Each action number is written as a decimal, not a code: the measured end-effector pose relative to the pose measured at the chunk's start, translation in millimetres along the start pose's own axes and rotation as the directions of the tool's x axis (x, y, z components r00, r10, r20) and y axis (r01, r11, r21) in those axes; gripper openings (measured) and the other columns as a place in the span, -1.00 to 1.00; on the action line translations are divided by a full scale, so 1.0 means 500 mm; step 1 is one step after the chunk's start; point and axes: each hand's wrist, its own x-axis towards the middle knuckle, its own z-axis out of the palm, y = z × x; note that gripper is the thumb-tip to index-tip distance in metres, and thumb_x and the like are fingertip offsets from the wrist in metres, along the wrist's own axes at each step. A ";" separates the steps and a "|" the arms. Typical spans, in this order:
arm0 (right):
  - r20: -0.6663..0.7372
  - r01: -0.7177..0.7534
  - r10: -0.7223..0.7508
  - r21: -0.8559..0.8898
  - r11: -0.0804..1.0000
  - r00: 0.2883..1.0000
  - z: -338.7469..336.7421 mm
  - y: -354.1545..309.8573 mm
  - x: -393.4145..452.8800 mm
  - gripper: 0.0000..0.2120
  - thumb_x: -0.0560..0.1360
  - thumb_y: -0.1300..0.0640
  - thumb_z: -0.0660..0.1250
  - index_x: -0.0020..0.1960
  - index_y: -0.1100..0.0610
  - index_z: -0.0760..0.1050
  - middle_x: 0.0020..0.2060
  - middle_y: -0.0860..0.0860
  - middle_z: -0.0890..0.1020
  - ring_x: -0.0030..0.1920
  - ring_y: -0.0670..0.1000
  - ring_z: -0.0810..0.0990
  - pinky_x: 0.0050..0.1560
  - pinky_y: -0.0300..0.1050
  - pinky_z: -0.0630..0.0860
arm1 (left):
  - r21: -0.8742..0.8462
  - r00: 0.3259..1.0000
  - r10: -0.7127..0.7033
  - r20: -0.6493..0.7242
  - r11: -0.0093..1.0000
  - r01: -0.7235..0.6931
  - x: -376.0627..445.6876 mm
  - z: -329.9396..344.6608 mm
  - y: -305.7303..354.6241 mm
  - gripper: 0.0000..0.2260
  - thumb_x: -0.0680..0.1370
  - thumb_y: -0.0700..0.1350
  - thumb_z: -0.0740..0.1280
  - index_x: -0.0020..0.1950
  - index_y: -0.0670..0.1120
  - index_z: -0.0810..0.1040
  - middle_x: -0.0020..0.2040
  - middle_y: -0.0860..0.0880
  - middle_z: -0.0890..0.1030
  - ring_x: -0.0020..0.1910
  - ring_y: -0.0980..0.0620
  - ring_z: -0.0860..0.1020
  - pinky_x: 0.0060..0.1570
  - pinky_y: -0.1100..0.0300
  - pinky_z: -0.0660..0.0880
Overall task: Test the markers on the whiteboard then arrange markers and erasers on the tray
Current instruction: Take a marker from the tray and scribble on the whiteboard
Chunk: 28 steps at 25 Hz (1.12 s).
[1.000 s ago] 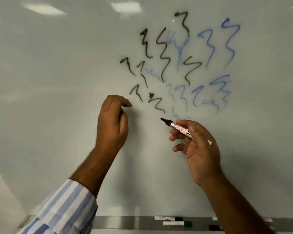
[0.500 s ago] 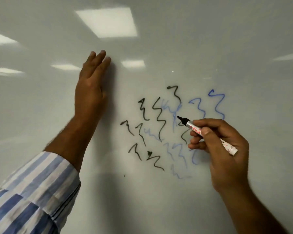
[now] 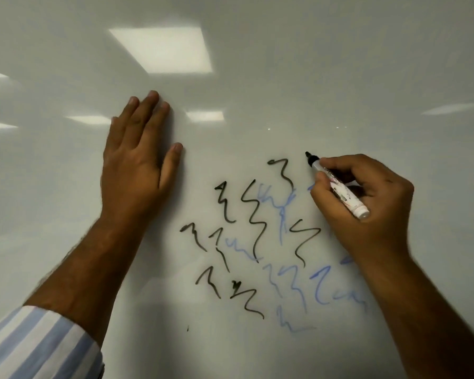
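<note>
The whiteboard (image 3: 285,77) fills the view. My right hand (image 3: 367,203) grips an uncapped black marker (image 3: 340,188), white-barrelled, with its black tip at the board just right of the topmost black squiggle. My left hand (image 3: 137,165) lies flat on the board with straight fingers, left of the marks. Several black squiggles (image 3: 253,222) and several fainter blue squiggles (image 3: 293,285) cover the board's centre. The tray, the erasers and the other markers are out of view.
Ceiling lights reflect off the glossy board at the upper left and centre. A blue-and-white striped sleeve (image 3: 36,346) covers my left forearm at the bottom left.
My view has tilted up, so the tray has dropped out of sight. My left hand went from curled to flat on the board. My right hand carried the marker tip up beside the topmost black squiggle.
</note>
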 end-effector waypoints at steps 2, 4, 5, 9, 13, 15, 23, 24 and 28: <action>-0.014 0.009 -0.009 -0.046 0.999 1.000 -0.012 0.015 0.017 -0.91 0.51 0.25 0.53 0.01 0.21 0.72 -0.19 0.04 0.71 -0.21 -0.01 0.67 -0.20 -0.15 0.56 | 0.037 1.000 0.006 0.014 0.999 -0.006 -0.004 0.002 -0.002 -0.47 0.74 0.10 0.15 0.69 -0.06 0.24 0.70 -0.03 0.22 0.71 -0.07 0.12 0.67 -0.12 0.10; -0.018 -0.003 0.002 -0.068 0.998 1.000 -0.031 0.018 0.019 -0.95 0.49 0.25 0.53 -0.05 0.18 0.72 -0.25 0.02 0.70 -0.27 -0.02 0.65 -0.24 -0.20 0.50 | 0.056 1.000 0.011 -0.001 0.998 -0.011 -0.008 0.005 -0.005 -0.46 0.75 0.12 0.13 0.70 -0.06 0.24 0.70 -0.03 0.22 0.71 -0.08 0.12 0.66 -0.13 0.11; 0.009 -0.010 0.010 -0.077 0.997 1.000 -0.038 0.015 0.012 -0.96 0.48 0.26 0.54 -0.08 0.18 0.72 -0.27 0.01 0.69 -0.29 -0.03 0.64 -0.25 -0.23 0.48 | 0.066 1.000 0.011 -0.009 0.998 -0.011 -0.010 0.006 -0.005 -0.46 0.75 0.12 0.12 0.70 -0.05 0.24 0.70 -0.03 0.22 0.70 -0.08 0.13 0.66 -0.13 0.11; 0.143 -0.080 0.092 -0.087 0.993 0.985 -0.060 0.006 -0.025 -0.89 0.42 0.30 0.55 -0.20 0.13 0.68 -0.35 -0.03 0.66 -0.36 -0.01 0.61 -0.34 -0.17 0.44 | 0.085 1.000 0.002 -0.009 0.996 -0.001 -0.017 0.007 -0.003 -0.46 0.74 0.12 0.12 0.70 -0.04 0.22 0.71 -0.02 0.21 0.70 -0.09 0.13 0.66 -0.14 0.10; 0.158 -0.170 0.156 0.079 0.982 0.975 -0.038 -0.021 -0.064 -0.85 0.40 0.35 0.57 -0.18 0.12 0.71 -0.33 -0.05 0.70 -0.36 -0.02 0.65 -0.37 -0.16 0.51 | 0.093 1.000 -0.011 -0.013 0.996 0.012 -0.024 0.008 -0.002 -0.45 0.74 0.12 0.12 0.70 -0.04 0.22 0.71 -0.03 0.22 0.70 -0.09 0.13 0.67 -0.14 0.08; 0.181 -0.112 0.081 0.165 0.980 0.980 0.006 -0.050 -0.074 -0.86 0.44 0.35 0.57 -0.08 0.15 0.73 -0.24 -0.06 0.73 -0.28 -0.06 0.68 -0.28 -0.23 0.55 | 0.095 1.000 -0.020 -0.020 0.995 0.022 -0.028 0.007 -0.001 -0.46 0.73 0.11 0.13 0.70 -0.04 0.23 0.70 -0.02 0.22 0.70 -0.09 0.14 0.67 -0.14 0.08; 0.155 0.185 -0.193 0.065 0.981 0.969 0.173 -0.107 0.034 -0.80 0.58 0.16 0.48 0.17 0.21 0.72 -0.08 0.03 0.75 -0.17 -0.08 0.66 -0.12 -0.20 0.62 | 0.098 0.998 -0.063 -0.006 0.993 0.063 -0.059 0.000 -0.007 -0.44 0.72 0.11 0.16 0.71 -0.01 0.20 0.71 0.01 0.19 0.71 -0.05 0.10 0.68 -0.14 0.05; 0.146 0.178 -0.182 0.044 0.983 0.972 0.167 -0.110 0.046 -0.82 0.56 0.16 0.49 0.12 0.19 0.74 -0.12 0.01 0.75 -0.20 -0.07 0.66 -0.15 -0.17 0.62 | 0.099 0.998 -0.062 -0.011 0.993 0.062 -0.063 -0.001 -0.008 -0.44 0.72 0.11 0.17 0.71 -0.01 0.21 0.71 0.01 0.20 0.71 -0.05 0.11 0.68 -0.14 0.05; 0.157 0.098 -0.098 0.010 0.995 0.983 0.120 -0.111 0.049 -0.91 0.50 0.17 0.50 -0.01 0.13 0.75 -0.24 -0.04 0.72 -0.26 -0.08 0.66 -0.24 -0.09 0.61 | 0.105 0.998 -0.067 -0.017 0.992 0.068 -0.076 -0.003 -0.016 -0.44 0.72 0.10 0.18 0.70 -0.02 0.23 0.71 0.00 0.21 0.71 -0.06 0.12 0.67 -0.17 0.08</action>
